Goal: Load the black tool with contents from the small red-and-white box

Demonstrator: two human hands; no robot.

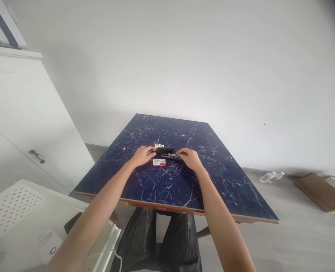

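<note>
The thumb and fingers of the left hand (141, 155) are clamped on the rear end of a long black stapler-like tool with an orange patch (167, 150), which lies crosswise near the middle of the table, its upper arm apart from the lower part and a silvery metal strip showing between. The fingertips of the right hand (190, 158) are drawn close together at the other end of that strip; whether they pinch something small, I cannot tell. Just on the near side of the tool lies a small red-and-white printed carton (159, 163), and just beyond it a small white packet with red and black print (159, 145), partly hidden. All of this rests on a dark blue, white-veined, marble-patterned tabletop (224, 181) with a brownish edge. Under the near edge are the person's dark grey trousers (181, 241). To the left stands a white cabinet (28, 94) with a dark curved handle (37, 156); to the right, on the greyish floor, clear plastic bottles (267, 176) lie near an open brown cardboard box (311, 190), beside a pale wall (184, 56).
</note>
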